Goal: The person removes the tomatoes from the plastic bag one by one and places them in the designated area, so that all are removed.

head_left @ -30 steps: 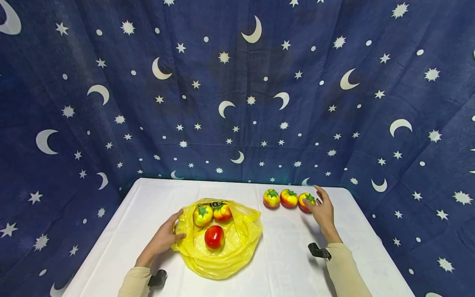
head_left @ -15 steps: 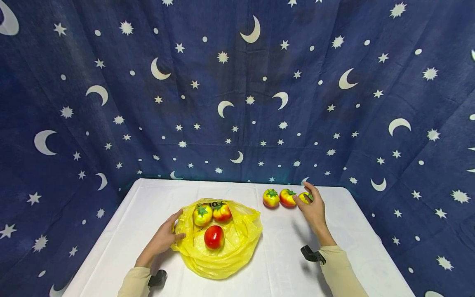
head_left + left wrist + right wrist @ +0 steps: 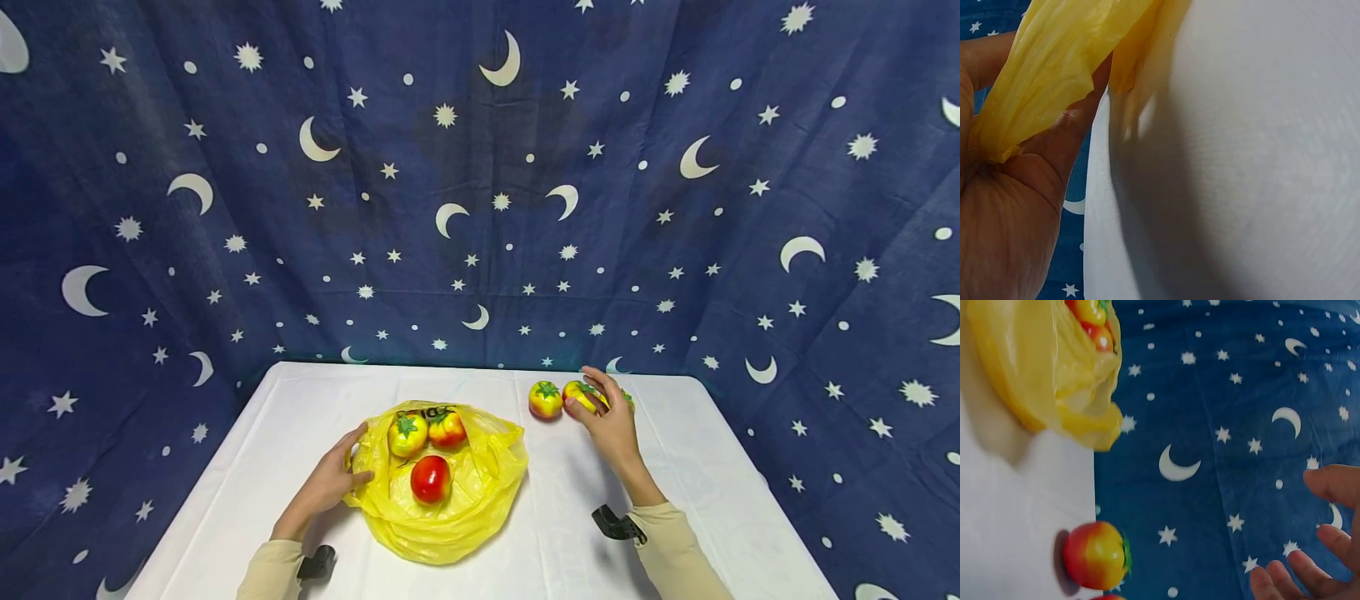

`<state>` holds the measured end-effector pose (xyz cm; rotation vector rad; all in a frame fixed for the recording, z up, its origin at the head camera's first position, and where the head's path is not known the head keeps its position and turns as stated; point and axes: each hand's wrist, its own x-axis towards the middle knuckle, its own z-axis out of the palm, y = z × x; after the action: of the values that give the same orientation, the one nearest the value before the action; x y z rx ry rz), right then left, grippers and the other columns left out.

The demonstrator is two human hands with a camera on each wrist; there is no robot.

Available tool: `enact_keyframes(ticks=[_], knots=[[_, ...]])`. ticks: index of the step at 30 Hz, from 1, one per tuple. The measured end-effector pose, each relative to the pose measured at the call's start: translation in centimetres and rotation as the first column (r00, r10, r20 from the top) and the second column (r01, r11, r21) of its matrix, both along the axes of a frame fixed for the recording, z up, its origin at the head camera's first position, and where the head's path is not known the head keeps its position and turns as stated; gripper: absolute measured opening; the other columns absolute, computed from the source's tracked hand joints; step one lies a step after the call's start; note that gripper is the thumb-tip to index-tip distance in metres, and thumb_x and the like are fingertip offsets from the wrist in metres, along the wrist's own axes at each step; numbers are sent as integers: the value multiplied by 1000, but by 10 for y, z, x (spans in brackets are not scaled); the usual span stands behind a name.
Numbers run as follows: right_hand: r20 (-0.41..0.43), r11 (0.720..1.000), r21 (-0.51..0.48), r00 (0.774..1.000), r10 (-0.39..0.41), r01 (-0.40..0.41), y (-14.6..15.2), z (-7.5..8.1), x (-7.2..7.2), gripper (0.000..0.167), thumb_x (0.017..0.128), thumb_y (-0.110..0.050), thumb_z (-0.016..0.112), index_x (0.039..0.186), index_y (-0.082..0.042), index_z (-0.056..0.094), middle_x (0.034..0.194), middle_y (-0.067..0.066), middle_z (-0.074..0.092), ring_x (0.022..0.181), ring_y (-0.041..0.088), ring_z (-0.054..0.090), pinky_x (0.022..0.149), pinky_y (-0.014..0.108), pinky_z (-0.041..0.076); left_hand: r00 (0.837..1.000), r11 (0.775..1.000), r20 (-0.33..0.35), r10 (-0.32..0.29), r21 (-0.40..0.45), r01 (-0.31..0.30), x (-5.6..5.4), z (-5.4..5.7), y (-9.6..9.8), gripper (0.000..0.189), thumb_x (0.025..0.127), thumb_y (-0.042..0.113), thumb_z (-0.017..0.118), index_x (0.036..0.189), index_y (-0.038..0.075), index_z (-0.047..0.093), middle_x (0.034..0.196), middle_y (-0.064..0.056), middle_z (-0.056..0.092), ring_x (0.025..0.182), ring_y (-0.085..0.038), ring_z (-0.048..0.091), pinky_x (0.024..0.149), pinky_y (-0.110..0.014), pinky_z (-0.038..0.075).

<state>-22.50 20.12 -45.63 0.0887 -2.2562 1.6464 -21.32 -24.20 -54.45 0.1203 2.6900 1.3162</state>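
A thin yellow plastic bag (image 3: pixel 442 537) stands with its mouth spread. Inside it lie a glossy red tomato (image 3: pixel 431 479) and two yellow-red tomatoes with green calyxes (image 3: pixel 407 436). My left hand (image 3: pixel 326 482) holds the bag's left rim between thumb and fingers; the left wrist view shows the gathered plastic (image 3: pixel 1060 69) in that grip. My right hand (image 3: pixel 611 425) hovers by a row of three similar tomatoes, partly covering the middle tomato (image 3: pixel 576 392) and most of the right one. The left tomato (image 3: pixel 545 400) shows fully. The right fingers are apart and hold nothing.
A white cloth-covered table (image 3: pixel 555 533) bears everything. Behind it hangs a dark blue curtain (image 3: pixel 480 183) with moons and stars. A black wrist device (image 3: pixel 618 523) sits on the right arm, another (image 3: pixel 318 562) on the left.
My right hand has moved left along the row, from the rightmost tomato to the middle one. The left hand and the bag keep their places; the head view has shifted slightly.
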Motion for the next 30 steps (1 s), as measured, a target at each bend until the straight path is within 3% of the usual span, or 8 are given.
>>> enact_keyframes(ticks=[8, 10, 13, 16, 20, 30], knots=[[-18, 996, 1, 996, 92, -92, -19, 2, 10, 60, 84, 0, 73, 140, -3, 49, 144, 15, 49, 134, 30, 49, 107, 16, 43, 1000, 1000, -7, -3, 2, 3, 0, 0, -1, 88, 82, 5, 72, 156, 8, 25, 162, -19, 25, 149, -43, 21, 120, -58, 22], [-23, 995, 24, 995, 102, -101, -26, 8, 16, 60, 84, 0, 73, 139, -1, 50, 144, 17, 49, 130, 24, 52, 107, 22, 46, 1000, 1000, -10, -4, 0, 4, 0, 0, -1, 87, 82, 5, 72, 156, 8, 25, 161, -19, 25, 149, -43, 22, 120, -58, 23], [-48, 991, 49, 991, 125, -122, -37, 21, 29, 57, 83, 2, 73, 136, 3, 52, 141, 21, 51, 121, 3, 55, 107, 39, 48, 1000, 1000, -5, 2, -3, -2, 0, 1, -1, 87, 82, 5, 72, 156, 8, 26, 161, -19, 25, 149, -43, 22, 120, -58, 24], [-69, 988, 60, 987, 143, -139, -44, 18, 32, 55, 83, -1, 74, 134, 0, 54, 139, 21, 54, 120, 8, 56, 107, 48, 46, 1000, 1000, 5, 8, -8, -8, 2, 0, -2, 88, 82, 6, 72, 156, 9, 25, 162, -19, 24, 149, -43, 21, 120, -58, 23], [-74, 987, 64, 985, 155, -150, -47, -1, 27, 55, 83, -7, 77, 134, -6, 56, 141, 15, 55, 127, 32, 53, 107, 48, 47, 1000, 1000, 3, 11, -6, -11, 2, -1, -2, 88, 82, 7, 72, 156, 9, 25, 162, -19, 24, 149, -43, 21, 119, -58, 24], [-100, 966, 8, 961, 256, -257, -65, -13, 36, 56, 81, -5, 77, 133, -8, 57, 137, 11, 57, 122, 29, 57, 104, 42, 50, 1000, 1000, -3, 2, 14, -2, 0, 0, -1, 87, 82, 6, 72, 156, 10, 26, 162, -18, 25, 149, -42, 21, 120, -57, 24]])
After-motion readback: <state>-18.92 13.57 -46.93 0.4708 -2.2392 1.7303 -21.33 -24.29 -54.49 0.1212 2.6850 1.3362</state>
